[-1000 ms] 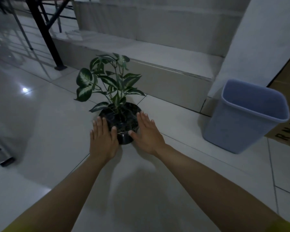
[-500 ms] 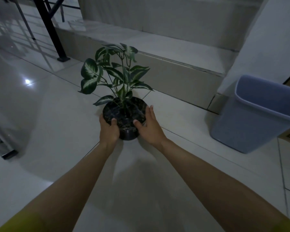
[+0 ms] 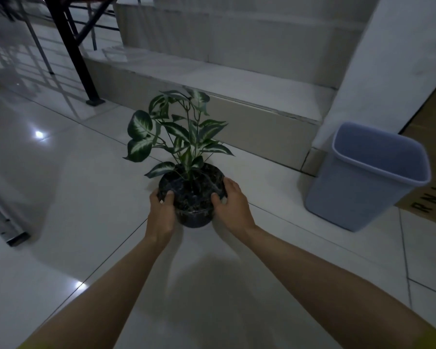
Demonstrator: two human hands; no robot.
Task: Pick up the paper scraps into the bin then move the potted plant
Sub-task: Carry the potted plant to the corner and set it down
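**Potted Plant: Two-Hand Grasp at Floor Level**

The left hand (image 3: 161, 212) and the right hand (image 3: 233, 204) are closing around the dark marbled pot of the potted plant (image 3: 190, 195), one on each flank, thumbs pressing on the near upper wall. Both hands are curled partway, gripping the pot and nothing else.

The plant is sitting directly ahead of the person, centred between the two hands, so neither arm is reaching farther than the other. Its long axis is running upright, stem and leaves rising above the rim. Whether the base is resting on the floor (image 3: 86, 197) or clearing it cannot be told.

The bin (image 3: 363, 187) is standing well apart to the right. No paper scraps are showing on the floor, so the scrap step is judged complete.
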